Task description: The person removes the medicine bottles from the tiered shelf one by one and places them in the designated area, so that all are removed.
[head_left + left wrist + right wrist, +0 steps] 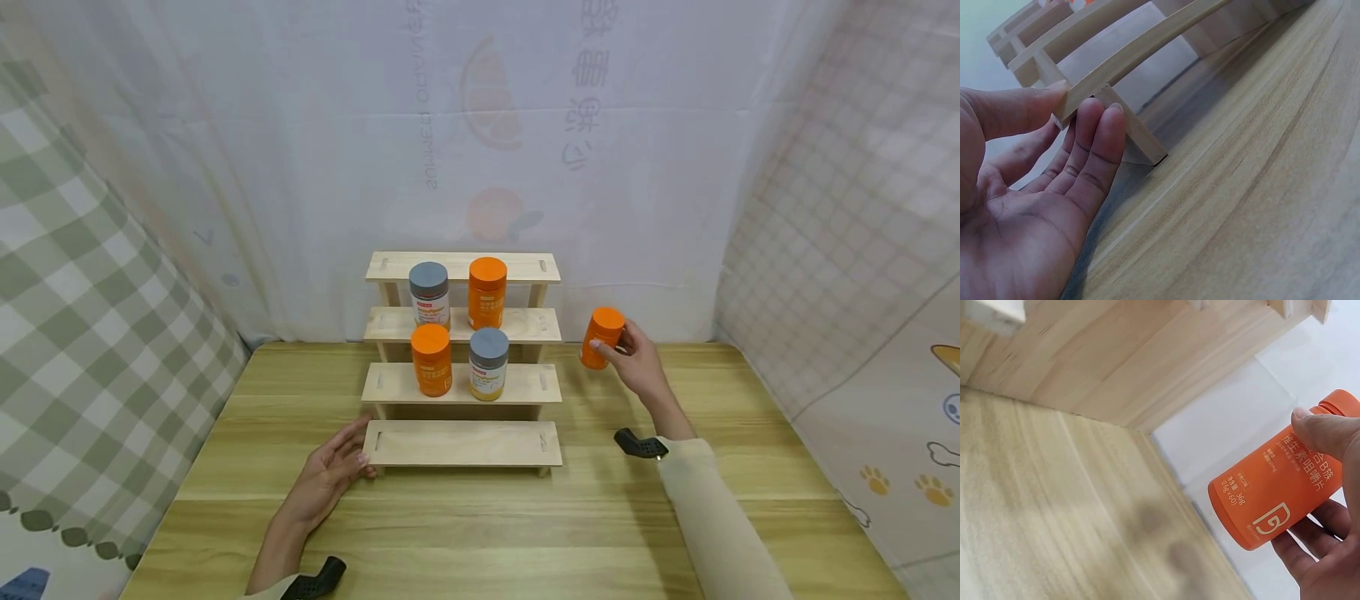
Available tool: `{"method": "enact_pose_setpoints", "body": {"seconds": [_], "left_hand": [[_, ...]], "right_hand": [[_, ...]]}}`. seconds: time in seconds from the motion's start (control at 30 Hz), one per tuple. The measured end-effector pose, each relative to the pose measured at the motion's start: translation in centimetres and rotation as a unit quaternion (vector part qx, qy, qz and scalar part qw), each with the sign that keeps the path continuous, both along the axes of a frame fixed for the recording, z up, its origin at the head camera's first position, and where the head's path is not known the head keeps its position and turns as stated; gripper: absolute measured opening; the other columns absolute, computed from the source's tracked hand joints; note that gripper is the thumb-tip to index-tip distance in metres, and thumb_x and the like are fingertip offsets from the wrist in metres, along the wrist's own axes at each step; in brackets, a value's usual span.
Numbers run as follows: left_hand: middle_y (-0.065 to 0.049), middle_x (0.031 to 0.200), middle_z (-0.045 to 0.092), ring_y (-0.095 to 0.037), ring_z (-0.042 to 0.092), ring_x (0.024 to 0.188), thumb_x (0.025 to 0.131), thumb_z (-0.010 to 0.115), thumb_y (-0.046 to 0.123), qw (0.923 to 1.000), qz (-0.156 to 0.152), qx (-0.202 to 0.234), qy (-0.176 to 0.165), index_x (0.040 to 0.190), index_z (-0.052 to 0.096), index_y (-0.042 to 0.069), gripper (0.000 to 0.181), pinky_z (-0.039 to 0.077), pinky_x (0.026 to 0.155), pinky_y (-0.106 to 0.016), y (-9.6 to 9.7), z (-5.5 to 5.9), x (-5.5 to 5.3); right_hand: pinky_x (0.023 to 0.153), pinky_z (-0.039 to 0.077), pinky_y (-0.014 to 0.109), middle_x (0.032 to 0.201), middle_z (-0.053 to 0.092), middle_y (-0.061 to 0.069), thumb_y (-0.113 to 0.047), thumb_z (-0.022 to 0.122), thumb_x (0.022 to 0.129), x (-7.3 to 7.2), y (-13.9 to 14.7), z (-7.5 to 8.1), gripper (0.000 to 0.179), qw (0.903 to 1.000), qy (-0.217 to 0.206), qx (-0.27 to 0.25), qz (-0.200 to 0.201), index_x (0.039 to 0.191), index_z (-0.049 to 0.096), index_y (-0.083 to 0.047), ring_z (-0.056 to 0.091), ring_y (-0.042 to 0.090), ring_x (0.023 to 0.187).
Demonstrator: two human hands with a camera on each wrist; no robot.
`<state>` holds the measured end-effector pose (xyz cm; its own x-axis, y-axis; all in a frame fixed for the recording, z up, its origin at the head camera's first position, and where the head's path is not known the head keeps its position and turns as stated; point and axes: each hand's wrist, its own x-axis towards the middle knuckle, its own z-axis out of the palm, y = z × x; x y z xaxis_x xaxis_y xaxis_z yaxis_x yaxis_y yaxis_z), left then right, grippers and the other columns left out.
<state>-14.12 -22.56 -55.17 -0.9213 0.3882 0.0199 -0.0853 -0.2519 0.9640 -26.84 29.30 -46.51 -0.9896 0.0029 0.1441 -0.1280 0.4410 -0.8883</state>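
Note:
My right hand (637,360) grips an orange vitamin bottle (603,337) above the table, to the right of a stepped wooden rack (465,443). In the right wrist view, the thumb lies across the upper part of the bottle (1272,481), whose label faces the camera. My left hand (324,479) pinches the left end of the rack's lowest step; the left wrist view has the thumb on top and fingers beneath the board (1085,94). Two orange bottles (487,296) (432,362) and two grey-lidded bottles (430,296) (489,367) stand on the middle two steps.
The rack stands on a wood-grain table (465,533) near its back edge. Behind hangs a white printed curtain (337,183). A green checked cloth (90,275) slopes along the left, and a pale patterned cloth (862,333) along the right.

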Motion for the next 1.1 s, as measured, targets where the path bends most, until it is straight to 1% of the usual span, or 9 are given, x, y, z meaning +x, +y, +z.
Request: {"method": "enact_pose_setpoints", "body": {"seconds": [0.23, 0.37, 0.47, 0.6, 0.77, 0.9, 1.1], "left_hand": [[-0.003, 0.133, 0.054, -0.008, 0.063, 0.105, 0.105, 0.053, 0.001, 1.0, 0.002, 0.003, -0.001, 0.162, 0.011, -0.005, 0.071, 0.061, 0.086, -0.027, 0.1, -0.1, 0.1], [-0.002, 0.134, 0.054, -0.008, 0.064, 0.105, 0.105, 0.053, 0.002, 1.0, 0.001, 0.006, -0.005, 0.162, 0.01, -0.004, 0.072, 0.061, 0.087, -0.027, 0.1, -0.1, 0.3], [-0.002, 0.134, 0.053, -0.008, 0.064, 0.104, 0.105, 0.053, 0.001, 0.9999, -0.001, 0.009, -0.006, 0.163, 0.01, -0.004, 0.072, 0.061, 0.087, -0.027, 0.1, -0.1, 0.4], [-0.002, 0.134, 0.054, -0.008, 0.063, 0.103, 0.105, 0.052, 0.0, 0.9999, -0.002, 0.014, 0.0, 0.162, 0.01, -0.005, 0.071, 0.061, 0.087, -0.026, 0.1, -0.1, 0.3], [-0.002, 0.132, 0.054, -0.008, 0.063, 0.103, 0.105, 0.051, 0.0, 0.9998, -0.005, 0.019, 0.004, 0.162, 0.009, -0.005, 0.072, 0.061, 0.087, -0.026, 0.1, -0.1, 0.2], [-0.002, 0.132, 0.054, -0.008, 0.064, 0.102, 0.105, 0.052, 0.0, 0.9998, -0.004, 0.02, 0.002, 0.162, 0.008, -0.006, 0.072, 0.061, 0.087, -0.026, 0.1, -0.1, 0.2], [-0.002, 0.132, 0.055, -0.009, 0.064, 0.103, 0.105, 0.051, -0.001, 0.9997, -0.007, 0.023, 0.006, 0.162, 0.009, -0.005, 0.071, 0.06, 0.086, -0.025, 0.1, -0.1, 0.1]], "right_hand": [[0.119, 0.04, 0.057, 0.149, 0.054, 0.022, -0.029, 0.07, 0.099, 0.3, 0.3, -1.7, 0.066, 0.9999, -0.007, -0.012, 0.003, 0.155, 0.041, -0.011, 0.051, 0.039, 0.137], [0.119, 0.037, 0.061, 0.151, 0.05, 0.027, -0.021, 0.068, 0.1, 0.5, 0.3, -2.5, 0.065, 0.9999, -0.012, -0.009, 0.008, 0.156, 0.038, -0.005, 0.048, 0.043, 0.139], [0.12, 0.035, 0.063, 0.152, 0.048, 0.028, -0.018, 0.068, 0.1, 0.5, 0.4, -3.2, 0.066, 0.9997, -0.021, -0.011, 0.006, 0.157, 0.037, -0.004, 0.046, 0.046, 0.141], [0.122, 0.034, 0.06, 0.155, 0.047, 0.022, -0.023, 0.069, 0.1, 0.6, 0.3, -3.8, 0.068, 0.9994, -0.031, -0.012, -0.002, 0.158, 0.036, -0.009, 0.044, 0.042, 0.144], [0.12, 0.037, 0.058, 0.156, 0.049, 0.017, -0.033, 0.071, 0.098, 0.9, 0.4, -4.1, 0.07, 0.999, -0.038, -0.016, -0.019, 0.157, 0.039, -0.015, 0.044, 0.038, 0.144], [0.119, 0.038, 0.059, 0.155, 0.05, 0.016, -0.038, 0.073, 0.096, 1.1, 0.5, -4.5, 0.072, 0.9986, -0.041, -0.022, -0.027, 0.156, 0.04, -0.016, 0.045, 0.038, 0.143], [0.118, 0.04, 0.059, 0.153, 0.052, 0.017, -0.042, 0.073, 0.095, 1.0, 0.6, -4.7, 0.072, 0.998, -0.049, -0.022, -0.034, 0.154, 0.041, -0.016, 0.046, 0.039, 0.142]]}}
